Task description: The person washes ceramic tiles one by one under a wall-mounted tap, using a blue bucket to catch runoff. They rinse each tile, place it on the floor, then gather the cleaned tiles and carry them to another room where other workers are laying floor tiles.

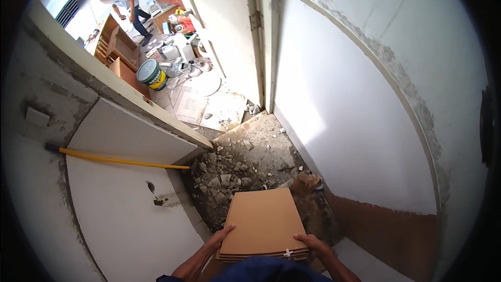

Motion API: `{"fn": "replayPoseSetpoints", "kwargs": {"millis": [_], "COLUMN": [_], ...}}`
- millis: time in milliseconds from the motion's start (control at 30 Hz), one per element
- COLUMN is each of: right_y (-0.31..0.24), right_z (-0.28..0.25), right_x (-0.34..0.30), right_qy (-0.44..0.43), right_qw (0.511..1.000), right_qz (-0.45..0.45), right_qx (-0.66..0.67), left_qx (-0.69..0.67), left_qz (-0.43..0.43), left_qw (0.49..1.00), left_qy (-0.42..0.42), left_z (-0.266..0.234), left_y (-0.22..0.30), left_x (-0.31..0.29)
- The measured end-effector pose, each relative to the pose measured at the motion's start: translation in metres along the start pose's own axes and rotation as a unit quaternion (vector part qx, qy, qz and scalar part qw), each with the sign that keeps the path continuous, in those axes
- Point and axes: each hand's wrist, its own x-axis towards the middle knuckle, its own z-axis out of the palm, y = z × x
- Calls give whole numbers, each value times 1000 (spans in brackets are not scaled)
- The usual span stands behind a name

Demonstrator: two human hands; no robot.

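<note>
Stack of flat brown panels (267, 220), one: near, centre, held before the body, small white cross (288, 253) at its near edge. Left hand (219, 236): fingers holding the stack's left side, thumb on top. Right hand (312, 242): fingers holding the right side, thumb on top. Rubble (225, 179): beyond the stack. Yellow pole (122, 162): left wall. Bucket (151, 75), green and yellow: far left, beyond the doorway.

2 bare forearms (194, 262) angle inward toward the stack of flat tan rectangular panels (266, 219); left hand (220, 237) grips its left edge, right hand (313, 243) its right, thumbs (299, 237) on top.
</note>
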Motion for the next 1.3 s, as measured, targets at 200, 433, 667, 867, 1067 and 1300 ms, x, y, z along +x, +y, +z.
{"fn": "replayPoseSetpoints", "kwargs": {"millis": [200, 433, 667, 867, 1067, 1300], "right_y": [-91, -202, -314, -434, -548, -599], "right_z": [62, 132, 159, 192, 197, 188], "right_x": [21, 22, 65, 131, 127, 138], "right_qy": [-10, -49, -83, -85, -114, -116], "right_qw": [981, 957, 938, 889, 929, 963], "right_qz": [-6, 24, 29, 22, 67, 32], "right_qx": [-194, -284, -334, -449, -345, -241], "left_qx": [-58, -94, -162, -231, -317, -274], "left_qz": [43, 96, 122, 100, 97, 85], "left_qw": [997, 991, 978, 961, 940, 956], "left_qy": [-23, 10, 45, 111, 79, 67], "left_z": [-44, -55, -24, -11, 31, 10], "left_y": [19, 57, 119, 184, 310, 429], "left_x": [-9, -28, -12, 56, 42, 62]}}
